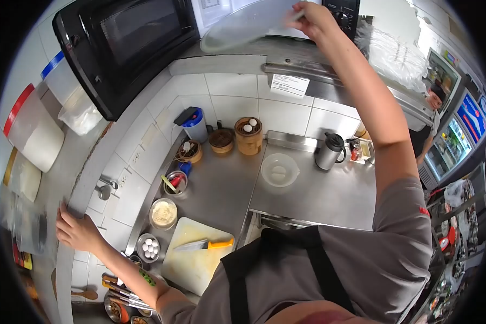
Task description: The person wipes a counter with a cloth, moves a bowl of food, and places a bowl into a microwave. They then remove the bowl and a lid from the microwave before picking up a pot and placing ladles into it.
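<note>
High in front of the open microwave (146, 38), my right hand (310, 21) is closed on the edge of a wide translucent disc (237, 32), a lid or plate by its look. The disc is tilted and slightly blurred, and it overlaps the microwave's lit white interior. The black microwave door hangs open to the left. My left hand (76, 229) lies with fingers spread on the grey edge of the left shelf (83, 189), holding nothing.
Below stands a steel counter (216, 189) with a cutting board (191, 270), a yellow-handled knife (218, 244), a bowl of eggs (148, 247), a translucent bowl (280, 170) and a steel jug (330, 151). Tubs (35, 129) line the left shelf. A person (429, 116) is at far right.
</note>
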